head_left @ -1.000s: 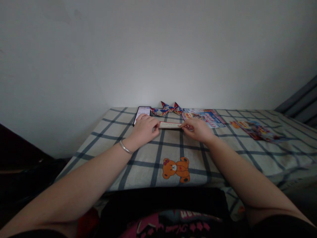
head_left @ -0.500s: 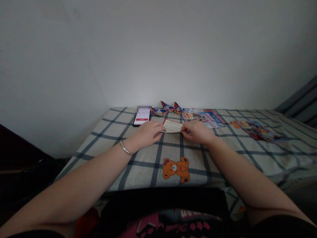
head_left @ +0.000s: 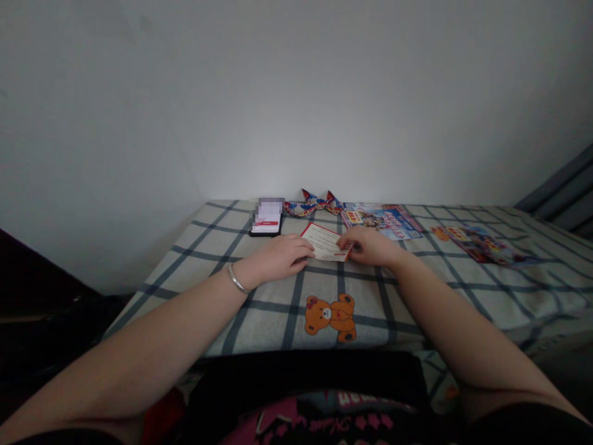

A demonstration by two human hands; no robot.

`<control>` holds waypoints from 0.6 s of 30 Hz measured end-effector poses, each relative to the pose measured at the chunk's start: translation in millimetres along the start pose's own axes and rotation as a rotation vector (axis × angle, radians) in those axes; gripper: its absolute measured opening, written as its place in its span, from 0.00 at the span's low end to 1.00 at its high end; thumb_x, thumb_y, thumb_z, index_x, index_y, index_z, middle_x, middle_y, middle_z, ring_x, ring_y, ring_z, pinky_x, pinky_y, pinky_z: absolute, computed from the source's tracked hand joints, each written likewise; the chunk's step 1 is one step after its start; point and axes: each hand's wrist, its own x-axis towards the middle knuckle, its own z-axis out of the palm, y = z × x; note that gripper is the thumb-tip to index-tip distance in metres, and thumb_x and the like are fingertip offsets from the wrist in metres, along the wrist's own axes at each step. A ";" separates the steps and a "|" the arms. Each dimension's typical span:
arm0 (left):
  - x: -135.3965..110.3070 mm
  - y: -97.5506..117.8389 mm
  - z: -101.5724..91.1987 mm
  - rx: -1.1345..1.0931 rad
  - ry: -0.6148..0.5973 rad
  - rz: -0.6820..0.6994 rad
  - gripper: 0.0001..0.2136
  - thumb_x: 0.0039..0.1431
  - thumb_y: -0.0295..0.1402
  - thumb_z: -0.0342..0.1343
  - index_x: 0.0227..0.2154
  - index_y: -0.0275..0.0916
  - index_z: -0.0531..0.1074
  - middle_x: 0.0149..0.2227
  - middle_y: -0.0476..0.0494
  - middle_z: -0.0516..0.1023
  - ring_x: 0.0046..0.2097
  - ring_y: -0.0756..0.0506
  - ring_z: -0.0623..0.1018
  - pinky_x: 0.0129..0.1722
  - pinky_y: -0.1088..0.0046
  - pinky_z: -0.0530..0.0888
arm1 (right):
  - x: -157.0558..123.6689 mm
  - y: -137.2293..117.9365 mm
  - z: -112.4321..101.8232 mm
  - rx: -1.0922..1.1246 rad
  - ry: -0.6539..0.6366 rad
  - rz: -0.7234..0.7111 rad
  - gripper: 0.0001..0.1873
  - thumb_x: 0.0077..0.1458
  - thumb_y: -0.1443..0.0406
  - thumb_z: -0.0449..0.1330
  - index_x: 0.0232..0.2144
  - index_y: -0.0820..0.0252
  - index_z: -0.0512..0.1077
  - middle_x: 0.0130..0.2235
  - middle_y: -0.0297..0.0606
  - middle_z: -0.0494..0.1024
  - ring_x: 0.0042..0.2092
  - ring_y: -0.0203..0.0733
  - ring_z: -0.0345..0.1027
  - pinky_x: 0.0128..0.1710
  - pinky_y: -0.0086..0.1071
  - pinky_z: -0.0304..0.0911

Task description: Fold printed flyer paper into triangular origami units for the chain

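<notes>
A cream sheet of paper point(head_left: 327, 241) with printed lines and a red border lies on the checked cloth between my hands. My right hand point(head_left: 370, 246) pinches its near right corner, which is lifted a little and shows red beneath. On the opposite side, my left hand point(head_left: 285, 254) rests with its fingers stretched out, fingertips on the sheet's left edge and thumb apart from them. A silver bangle point(head_left: 238, 279) circles my left wrist.
Behind my left hand lies a phone point(head_left: 266, 221) with a lit screen. Folded patterned paper shapes point(head_left: 315, 204) stand near the wall. Colourful printed sheets point(head_left: 389, 220) are to the right, another flyer point(head_left: 491, 246) farther right. A bear print point(head_left: 330, 316) decorates the cloth.
The paper has opened out wider and tilted, its right corner coming nearer to me. My left hand has moved slightly back toward me and right.
</notes>
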 end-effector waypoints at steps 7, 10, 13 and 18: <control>-0.3 1.8 0.9 0.061 0.023 -0.101 0.09 0.63 0.29 0.52 0.42 0.36 0.75 0.44 0.41 0.78 0.47 0.43 0.76 0.50 0.65 0.72 | -2.0 3.8 -6.9 0.189 -0.023 -0.139 0.05 0.49 0.69 0.61 0.29 0.56 0.77 0.40 0.37 0.82 0.43 0.42 0.74 0.48 0.38 0.66; -1.1 0.8 1.9 0.123 0.022 -0.145 0.10 0.63 0.30 0.52 0.42 0.36 0.76 0.45 0.41 0.78 0.47 0.43 0.76 0.50 0.64 0.72 | -3.0 -5.8 -12.2 0.255 -0.082 -0.181 0.03 0.50 0.67 0.62 0.26 0.56 0.77 0.41 0.37 0.81 0.45 0.42 0.73 0.50 0.39 0.64; -2.1 -0.1 3.5 0.154 0.018 -0.173 0.11 0.63 0.30 0.51 0.44 0.36 0.75 0.45 0.41 0.78 0.47 0.43 0.76 0.49 0.65 0.72 | -3.5 -14.4 -15.3 0.300 -0.156 -0.140 0.03 0.50 0.67 0.62 0.26 0.57 0.76 0.42 0.38 0.81 0.44 0.41 0.73 0.49 0.37 0.65; -2.5 0.2 5.9 0.170 0.037 -0.224 0.13 0.63 0.30 0.51 0.47 0.36 0.75 0.46 0.40 0.77 0.48 0.42 0.75 0.49 0.64 0.72 | -4.8 -19.8 -18.0 0.391 -0.226 -0.097 0.03 0.50 0.67 0.62 0.26 0.58 0.75 0.42 0.37 0.81 0.43 0.40 0.74 0.46 0.34 0.66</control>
